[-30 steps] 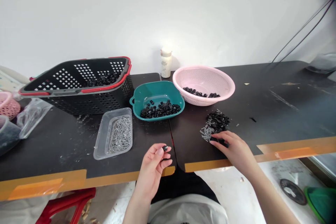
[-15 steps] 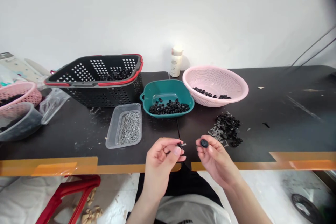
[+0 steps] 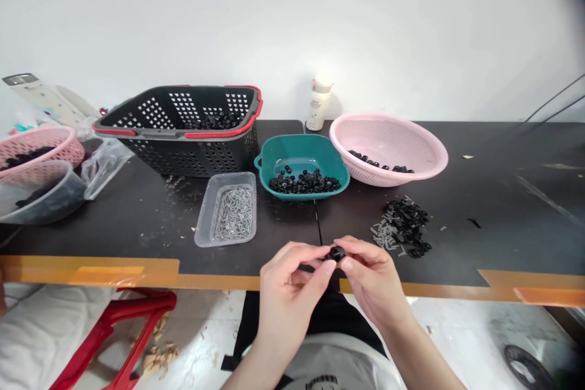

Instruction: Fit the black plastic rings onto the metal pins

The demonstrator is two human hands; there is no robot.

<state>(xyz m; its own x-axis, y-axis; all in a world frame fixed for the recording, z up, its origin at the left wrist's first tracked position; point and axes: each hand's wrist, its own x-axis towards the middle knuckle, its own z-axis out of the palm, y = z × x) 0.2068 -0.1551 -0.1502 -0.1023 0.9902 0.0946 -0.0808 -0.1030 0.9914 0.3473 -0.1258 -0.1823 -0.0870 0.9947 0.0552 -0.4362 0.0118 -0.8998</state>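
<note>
Pinching together above the front edge of the counter, the left hand and the right hand both hold one small black part. Each grip is closed on it, one from each side, so the part sits right between the two hands. It may be two little pieces pushed together, but it is too small to tell.

The white bottle at the back by the wall has a label, yet its words are too tiny to read.

Near the right hand lies a pile of black parts and silver screws. Farther back are a teal bowl and a pink basket, both holding black parts. A clear tray of screws sits to the left.
</note>
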